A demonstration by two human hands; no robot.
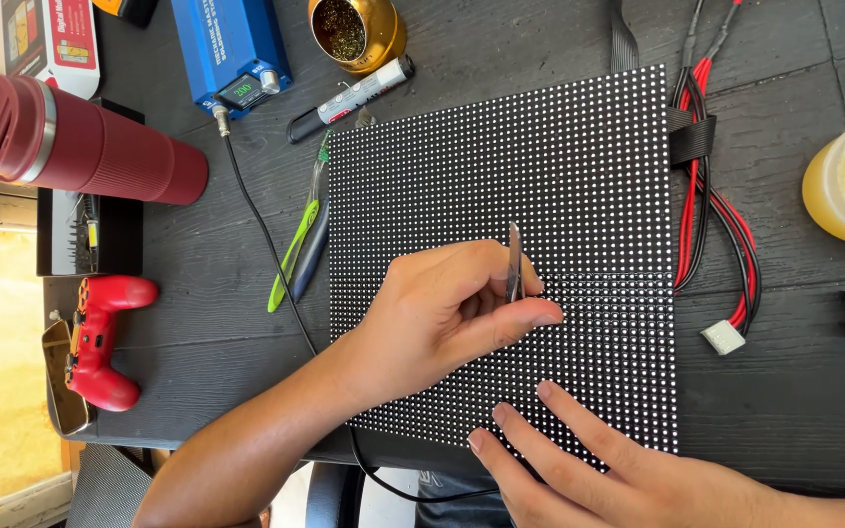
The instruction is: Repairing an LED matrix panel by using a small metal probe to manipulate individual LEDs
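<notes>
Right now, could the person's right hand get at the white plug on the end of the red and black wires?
Probably yes. The right hand rests flat on the black dotted panel, holding nothing, and the white plug lies on the dark table just past the panel's edge, with nothing between them.

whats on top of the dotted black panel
Both hands rest on the panel: the left hand holds thin metal tweezers, the right hand presses flat fingers near the bottom edge. Dots beneath them are hidden.

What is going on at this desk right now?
A person works at a dark table on a black panel studded with rows of white dots. The left hand pinches thin metal tweezers, tip down on the panel. The right hand lies flat on the panel's near edge.
</notes>
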